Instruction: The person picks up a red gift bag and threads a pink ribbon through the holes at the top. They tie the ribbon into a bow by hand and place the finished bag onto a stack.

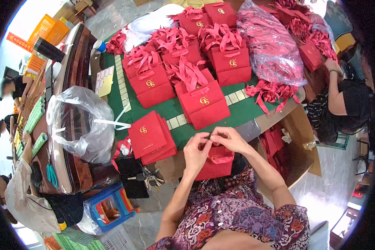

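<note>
My left hand and my right hand meet fingertip to fingertip, each closed in a pinch. Whatever lies between the fingers is too small to make out. Just beneath them, in front of my body, is a red paper gift bag with a red ribbon across its upper part, partly covered by my hands. Left of my hands, a stack of flat red bags with gold lettering lies at the table edge. Beyond my fingertips stands a group of red bags with loose ribbon handles.
More upright red bags fill the green tabletop. A clear plastic sack of red ribbons lies at right. Keys hang by the left edge, near a clear plastic bag. A co-worker sits at right.
</note>
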A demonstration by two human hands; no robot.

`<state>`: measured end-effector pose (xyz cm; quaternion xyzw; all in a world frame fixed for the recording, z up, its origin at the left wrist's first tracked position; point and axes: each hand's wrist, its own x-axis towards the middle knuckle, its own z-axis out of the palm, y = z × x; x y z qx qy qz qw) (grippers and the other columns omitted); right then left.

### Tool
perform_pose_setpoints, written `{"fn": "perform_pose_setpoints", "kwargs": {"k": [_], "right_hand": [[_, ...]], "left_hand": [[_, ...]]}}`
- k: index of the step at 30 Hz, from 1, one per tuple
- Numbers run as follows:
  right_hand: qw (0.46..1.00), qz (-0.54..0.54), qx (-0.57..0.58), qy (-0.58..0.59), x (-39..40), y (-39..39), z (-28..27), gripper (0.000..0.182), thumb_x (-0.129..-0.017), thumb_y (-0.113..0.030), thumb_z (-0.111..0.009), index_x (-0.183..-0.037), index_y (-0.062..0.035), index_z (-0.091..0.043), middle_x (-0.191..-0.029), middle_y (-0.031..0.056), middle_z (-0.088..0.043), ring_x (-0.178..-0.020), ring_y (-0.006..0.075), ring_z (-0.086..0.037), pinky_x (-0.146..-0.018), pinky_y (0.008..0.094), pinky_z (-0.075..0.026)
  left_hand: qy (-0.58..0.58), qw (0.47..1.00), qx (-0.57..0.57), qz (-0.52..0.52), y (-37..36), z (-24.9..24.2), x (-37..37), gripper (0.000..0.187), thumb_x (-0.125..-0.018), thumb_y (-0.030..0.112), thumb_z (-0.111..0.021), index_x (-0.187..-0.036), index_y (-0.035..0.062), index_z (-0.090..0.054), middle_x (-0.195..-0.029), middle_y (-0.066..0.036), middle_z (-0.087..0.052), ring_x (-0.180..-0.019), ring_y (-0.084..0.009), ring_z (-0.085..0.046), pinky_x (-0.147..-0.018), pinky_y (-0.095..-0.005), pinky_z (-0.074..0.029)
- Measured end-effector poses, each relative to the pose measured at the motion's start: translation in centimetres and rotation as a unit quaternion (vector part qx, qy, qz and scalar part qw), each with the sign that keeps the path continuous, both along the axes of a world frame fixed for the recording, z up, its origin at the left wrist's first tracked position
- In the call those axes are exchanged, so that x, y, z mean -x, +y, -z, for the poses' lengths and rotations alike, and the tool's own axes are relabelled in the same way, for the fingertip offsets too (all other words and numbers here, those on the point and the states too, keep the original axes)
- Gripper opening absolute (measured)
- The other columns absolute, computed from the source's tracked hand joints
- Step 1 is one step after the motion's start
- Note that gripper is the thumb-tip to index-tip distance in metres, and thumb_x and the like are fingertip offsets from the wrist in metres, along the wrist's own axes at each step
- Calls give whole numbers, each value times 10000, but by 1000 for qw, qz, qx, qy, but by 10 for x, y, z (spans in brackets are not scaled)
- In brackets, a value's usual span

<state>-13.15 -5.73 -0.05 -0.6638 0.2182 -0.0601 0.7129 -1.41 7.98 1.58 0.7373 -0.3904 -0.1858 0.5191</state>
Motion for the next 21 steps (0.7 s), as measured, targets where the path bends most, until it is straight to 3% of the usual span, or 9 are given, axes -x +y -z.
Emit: {"fn": "perform_pose_setpoints", "kwargs": {"k": [3, 9, 11, 12, 14, 16, 18, 20, 21], "right_hand": [[998, 52, -24, -5, 0, 7, 6, 183, -990, -181, -624, -913, -15, -640, -788, -23, -620, -738, 54, -561, -681, 238, -469], [987, 150, 45, -22, -2, 4, -4, 199, -996, -165, -609, -866, -16, -637, -741, -33, -600, -683, 42, -539, -634, 225, -447], [984, 176, 24, -31, -1, -2, -2, 199, -993, -170, -614, -861, -22, -635, -732, -37, -593, -675, 39, -530, -624, 220, -434], [979, 200, 2, -38, -2, -4, -5, 200, -991, -176, -618, -857, -29, -634, -723, -40, -586, -667, 36, -521, -613, 215, -421], [976, 216, -5, -43, -5, -11, -12, 198, -987, -185, -624, -853, -38, -633, -711, -46, -575, -656, 33, -503, -605, 211, -406], [978, 200, 41, -44, -8, -17, -10, 195, -988, -193, -621, -864, -43, -637, -714, -50, -572, -654, 33, -497, -610, 213, -408], [971, 227, 74, -9, -16, -28, -3, 207, -986, -200, -622, -851, -44, -640, -729, -48, -587, -656, 31, -499, -606, 214, -410], [929, 329, 161, -47, -20, -51, -2, 246, -970, -203, -651, -810, -16, -647, -664, -50, -558, -628, 33, -482, -567, 233, -389], [944, 313, 92, -53, -23, -57, -5, 251, -967, -215, -651, -809, -21, -658, -678, -43, -581, -630, 41, -491, -570, 239, -398]], "left_hand": [[35, 999, -3, 18, 1, 2, -4, 244, -833, 59, -765, -1062, 52, -683, -777, -84, -710, -748, -233, -686, -684, -363, -552], [4, 999, 28, 42, 11, 18, -5, 486, -835, 118, -785, -1260, 9, -575, -1119, -171, -694, -1040, -291, -677, -914, -383, -535], [108, 993, 6, 35, 22, 17, -7, 705, -829, 160, -798, -1404, -2, -424, -1297, -219, -607, -1181, -322, -622, -1024, -394, -482], [107, 994, 8, 36, 29, 16, -8, 705, -829, 160, -798, -1404, -2, -424, -1297, -219, -607, -1181, -322, -622, -1024, -394, -482], [105, 982, -25, 155, 42, 15, -14, 867, -819, 158, -811, -1492, 27, -280, -1440, -266, -453, -1266, -267, -544, -1029, -384, -471], [111, 977, -66, 172, 47, 5, -11, 856, -793, 156, -828, -1469, 9, -323, -1392, -236, -519, -1246, -269, -563, -1031, -390, -467], [114, 974, -95, 172, 47, -5, -3, 759, -816, 109, -776, -1433, 20, -344, -1220, -245, -645, -1144, -361, -647, -966, -424, -508], [86, 978, -77, 176, 54, -8, -2, 731, -814, 96, -766, -1417, 26, -357, -1173, -254, -660, -1106, -388, -659, -918, -441, -526], [92, 975, -83, 182, 56, -11, -2, 721, -816, 98, -765, -1407, 24, -359, -1171, -255, -659, -1105, -393, -658, -915, -447, -527]]}}
